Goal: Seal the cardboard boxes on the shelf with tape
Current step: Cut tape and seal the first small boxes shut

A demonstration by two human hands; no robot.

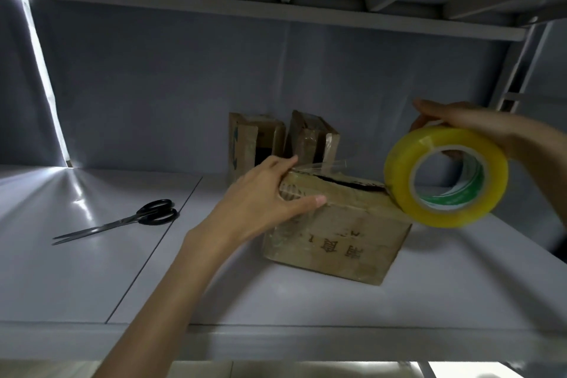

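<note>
Cardboard box [334, 233] under left hand [264, 193]; right hand's [478, 126] fingers [429, 109] around tape roll [445, 176].

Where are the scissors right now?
The scissors lie flat on the shelf at the left of the head view, apart from the left hand and the near cardboard box.

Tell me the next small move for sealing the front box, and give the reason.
Probably draw the tape roll in the right hand rightward along the front cardboard box and press the strip down. The left hand pins the tape's start at the left corner, and the top seam is visibly open.
</note>
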